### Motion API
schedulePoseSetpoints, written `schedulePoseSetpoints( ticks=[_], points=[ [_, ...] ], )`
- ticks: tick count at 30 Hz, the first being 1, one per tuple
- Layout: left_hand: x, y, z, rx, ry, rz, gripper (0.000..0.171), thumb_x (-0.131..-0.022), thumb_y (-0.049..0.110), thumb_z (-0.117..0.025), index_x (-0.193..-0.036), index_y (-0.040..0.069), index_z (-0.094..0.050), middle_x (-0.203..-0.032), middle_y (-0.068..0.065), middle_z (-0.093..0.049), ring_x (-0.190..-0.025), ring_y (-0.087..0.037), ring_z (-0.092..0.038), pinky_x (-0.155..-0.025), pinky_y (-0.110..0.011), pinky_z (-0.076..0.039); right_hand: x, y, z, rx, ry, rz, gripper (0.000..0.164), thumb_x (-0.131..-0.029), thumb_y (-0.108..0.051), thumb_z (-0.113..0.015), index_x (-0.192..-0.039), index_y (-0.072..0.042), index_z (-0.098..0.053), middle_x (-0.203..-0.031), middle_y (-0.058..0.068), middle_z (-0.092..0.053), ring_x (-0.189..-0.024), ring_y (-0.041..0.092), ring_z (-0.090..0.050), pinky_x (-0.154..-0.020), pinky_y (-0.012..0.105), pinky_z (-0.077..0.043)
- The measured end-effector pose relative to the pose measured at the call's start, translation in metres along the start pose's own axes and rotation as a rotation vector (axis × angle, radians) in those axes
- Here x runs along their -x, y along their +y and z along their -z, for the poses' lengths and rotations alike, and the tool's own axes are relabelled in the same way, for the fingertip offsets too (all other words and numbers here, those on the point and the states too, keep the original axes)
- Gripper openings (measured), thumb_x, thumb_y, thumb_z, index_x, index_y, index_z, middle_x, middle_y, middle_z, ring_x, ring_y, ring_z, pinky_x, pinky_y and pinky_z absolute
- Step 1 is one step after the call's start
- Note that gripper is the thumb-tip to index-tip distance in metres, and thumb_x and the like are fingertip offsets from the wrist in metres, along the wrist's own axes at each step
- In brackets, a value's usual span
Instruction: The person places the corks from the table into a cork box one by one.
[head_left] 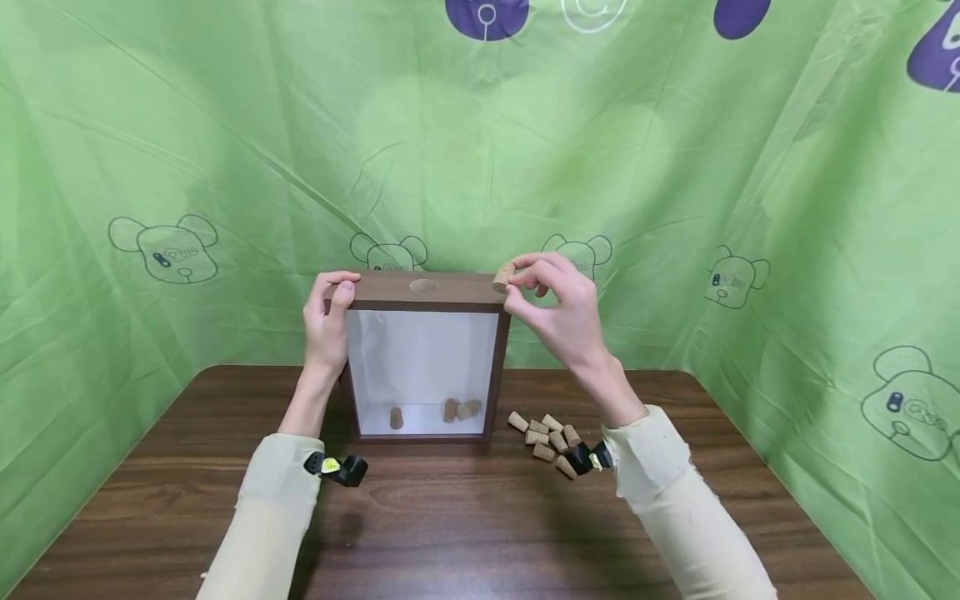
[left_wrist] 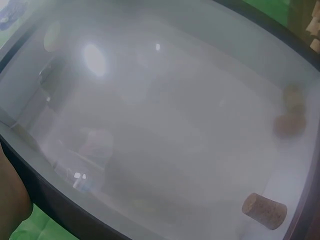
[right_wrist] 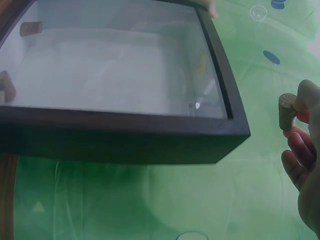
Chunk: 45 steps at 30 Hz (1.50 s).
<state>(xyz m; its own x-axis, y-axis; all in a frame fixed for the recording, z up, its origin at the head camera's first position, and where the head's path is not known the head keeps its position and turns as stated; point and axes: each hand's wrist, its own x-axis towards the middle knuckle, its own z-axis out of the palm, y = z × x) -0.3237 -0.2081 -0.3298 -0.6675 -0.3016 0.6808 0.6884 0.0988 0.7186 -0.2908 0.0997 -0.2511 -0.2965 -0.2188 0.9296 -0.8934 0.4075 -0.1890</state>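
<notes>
A dark wooden shadow box [head_left: 382,292] with a clear front stands upright on the table, a round hole [head_left: 423,285] in its top edge. My left hand [head_left: 326,325] grips its upper left corner, thumb at the front and fingers over the top. Between thumb and fingers, my right hand [head_left: 561,308] pinches a cork [head_left: 502,278] near the box's upper right corner. In the right wrist view that cork [right_wrist: 287,111] is off to the side of the frame. Several corks lie inside at the bottom, one cork [left_wrist: 265,211] apart on the left and the others grouped on the right.
A loose pile of several corks [head_left: 537,437] lies on the wooden table [head_left: 420,517] to the right of the box, partly behind the right wrist camera [head_left: 581,457]. Green printed cloth [head_left: 480,167] hangs behind and along both sides of the table.
</notes>
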Motion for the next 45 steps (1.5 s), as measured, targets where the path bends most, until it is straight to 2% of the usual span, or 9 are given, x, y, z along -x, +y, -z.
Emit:
schedulePoseSetpoints(
  ticks=[6, 9, 18, 24, 27, 32, 36, 41, 45],
  points=[
    [0.001, -0.002, -0.001, 0.012, -0.001, -0.010, 0.029, -0.094, 0.029, -0.056, -0.111, 0.009, -0.067, -0.112, 0.010, -0.062, -0.109, -0.011, -0.051, -0.097, -0.029, -0.031, -0.014, -0.008, -0.012, 0.023, -0.042, 0.077, 0.005, -0.081, -0.007, -0.066, -0.082, -0.005, -0.071, -0.100, 0.012, -0.073, -0.084, 0.018, -0.061, -0.066, 0.031, -0.050],
    [0.002, -0.002, -0.001, 0.019, -0.001, -0.017, 0.028, -0.094, 0.030, -0.056, -0.110, 0.011, -0.067, -0.113, 0.009, -0.062, -0.111, -0.012, -0.051, -0.098, -0.030, -0.031, -0.019, -0.010, -0.019, 0.023, -0.076, 0.082, 0.008, -0.083, -0.011, -0.064, -0.082, -0.005, -0.070, -0.101, 0.012, -0.072, -0.084, 0.018, -0.061, -0.068, 0.030, -0.052],
    [0.002, 0.000, 0.001, 0.020, -0.001, -0.003, 0.032, -0.094, 0.025, -0.055, -0.114, 0.001, -0.064, -0.112, 0.012, -0.061, -0.109, -0.009, -0.051, -0.097, -0.029, -0.031, -0.032, -0.010, -0.040, 0.029, -0.228, 0.009, 0.005, -0.085, -0.007, -0.067, -0.084, -0.010, -0.070, -0.104, 0.005, -0.072, -0.087, 0.016, -0.061, -0.075, 0.023, -0.050],
    [0.007, 0.024, -0.003, 0.019, -0.016, 0.010, 0.039, -0.093, 0.021, -0.053, -0.116, -0.011, -0.057, -0.110, 0.012, -0.060, -0.107, -0.006, -0.050, -0.097, -0.029, -0.031, -0.038, -0.009, -0.052, 0.037, -0.309, -0.025, 0.005, -0.086, -0.010, -0.068, -0.089, -0.013, -0.072, -0.109, 0.003, -0.072, -0.087, 0.016, -0.061, -0.077, 0.023, -0.050],
    [0.009, 0.032, -0.004, 0.031, -0.018, 0.006, 0.037, -0.093, 0.022, -0.053, -0.114, -0.008, -0.060, -0.109, 0.012, -0.061, -0.104, -0.006, -0.050, -0.095, -0.028, -0.031, -0.039, -0.008, -0.057, 0.050, -0.365, -0.057, 0.007, -0.087, -0.010, -0.069, -0.091, -0.014, -0.072, -0.111, 0.002, -0.071, -0.092, 0.016, -0.061, -0.079, 0.023, -0.050],
    [0.003, 0.014, 0.000, 0.034, -0.004, -0.005, 0.035, -0.093, 0.021, -0.053, -0.114, -0.006, -0.061, -0.109, 0.013, -0.061, -0.106, -0.008, -0.050, -0.097, -0.029, -0.030, -0.039, -0.005, -0.066, 0.097, -0.466, -0.095, 0.006, -0.089, -0.014, -0.070, -0.094, -0.013, -0.072, -0.112, 0.000, -0.070, -0.098, 0.014, -0.060, -0.083, 0.023, -0.050],
    [0.000, 0.001, 0.002, 0.033, -0.001, -0.001, 0.033, -0.093, 0.025, -0.054, -0.114, 0.000, -0.063, -0.111, 0.012, -0.061, -0.108, -0.009, -0.050, -0.097, -0.029, -0.030, -0.038, -0.003, -0.069, 0.134, -0.492, -0.115, 0.006, -0.090, -0.018, -0.071, -0.096, -0.015, -0.073, -0.109, -0.003, -0.070, -0.095, 0.012, -0.058, -0.084, 0.026, -0.048],
    [0.000, -0.001, 0.002, 0.027, -0.002, -0.011, 0.036, -0.094, 0.024, -0.054, -0.115, -0.003, -0.062, -0.112, 0.011, -0.061, -0.109, -0.010, -0.051, -0.097, -0.029, -0.031, -0.036, -0.005, -0.067, 0.150, -0.491, -0.137, 0.011, -0.092, -0.022, -0.070, -0.100, -0.016, -0.073, -0.108, -0.002, -0.069, -0.096, 0.016, -0.059, -0.086, 0.029, -0.048],
    [0.002, 0.006, 0.001, 0.018, -0.003, 0.005, 0.039, -0.094, 0.022, -0.053, -0.117, -0.009, -0.058, -0.111, 0.013, -0.060, -0.108, -0.008, -0.050, -0.097, -0.029, -0.031, -0.031, -0.008, -0.059, 0.131, -0.448, -0.148, 0.015, -0.093, -0.020, -0.068, -0.106, -0.014, -0.071, -0.109, 0.000, -0.069, -0.099, 0.021, -0.061, -0.090, 0.032, -0.049]
  ],
)
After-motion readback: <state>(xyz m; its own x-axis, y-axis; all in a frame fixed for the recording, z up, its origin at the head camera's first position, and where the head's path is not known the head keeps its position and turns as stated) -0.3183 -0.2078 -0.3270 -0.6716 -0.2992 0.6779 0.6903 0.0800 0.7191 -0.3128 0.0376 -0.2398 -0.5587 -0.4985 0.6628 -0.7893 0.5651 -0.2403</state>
